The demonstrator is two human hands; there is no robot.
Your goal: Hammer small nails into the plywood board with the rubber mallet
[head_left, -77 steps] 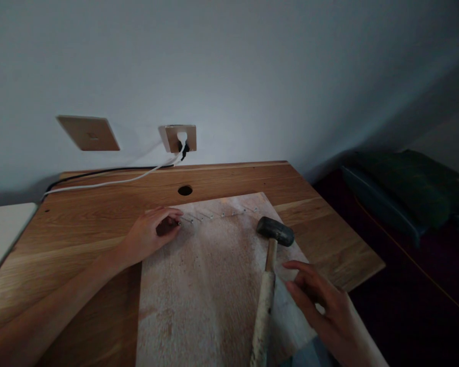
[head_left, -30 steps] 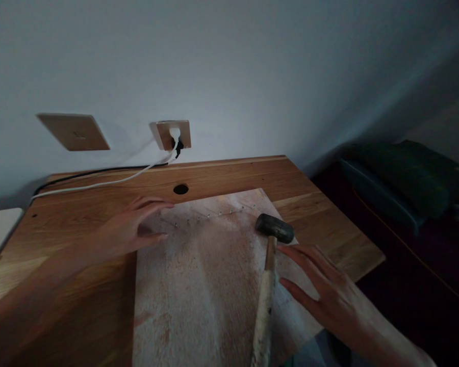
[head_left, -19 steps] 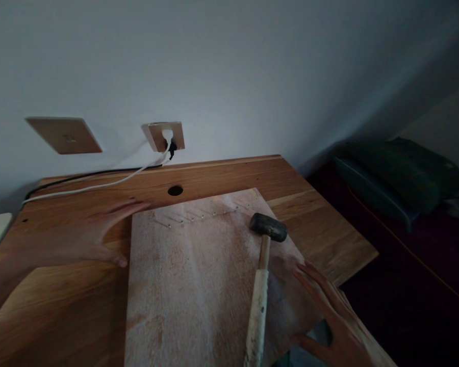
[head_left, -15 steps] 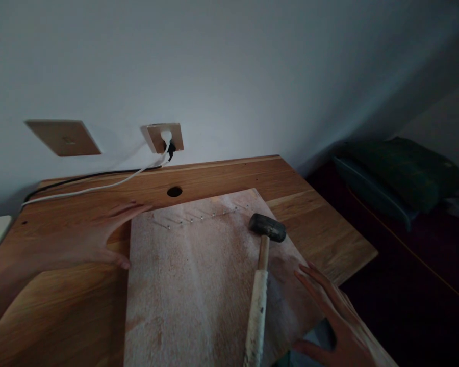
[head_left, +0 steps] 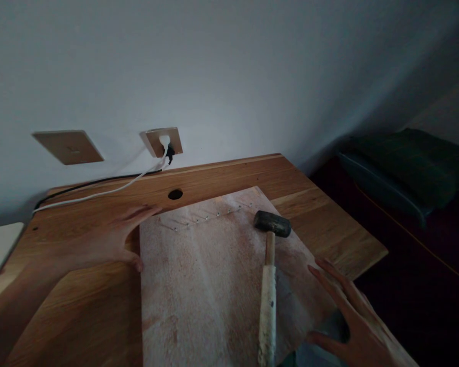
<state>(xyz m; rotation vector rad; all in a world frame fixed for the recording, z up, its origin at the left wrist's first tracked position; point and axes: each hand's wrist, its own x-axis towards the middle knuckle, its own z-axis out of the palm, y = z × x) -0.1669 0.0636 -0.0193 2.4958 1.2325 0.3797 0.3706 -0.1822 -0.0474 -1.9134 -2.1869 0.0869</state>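
A pale, worn board (head_left: 210,285) lies on the wooden desk (head_left: 80,300). A row of several small nails (head_left: 208,217) stands along its far edge. A hammer (head_left: 268,285) with a dark head and a whitish handle rests on the board's right half. My left hand (head_left: 110,242) is spread flat on the desk against the board's left edge. Over the board's right edge, my right hand (head_left: 352,321) is spread with the thumb at the near corner. Both hands hold nothing.
A round cable hole (head_left: 175,194) is in the desk near the wall. White and black cables (head_left: 110,186) run from a wall socket (head_left: 163,141). A wooden wall plate (head_left: 69,147) hangs to the left. Dark cushions (head_left: 405,173) lie on the right beyond the desk.
My left hand left the nails and spread flat at the board's left edge. My right hand moved from beside the hammer handle to the board's right edge. The hammer stayed put.
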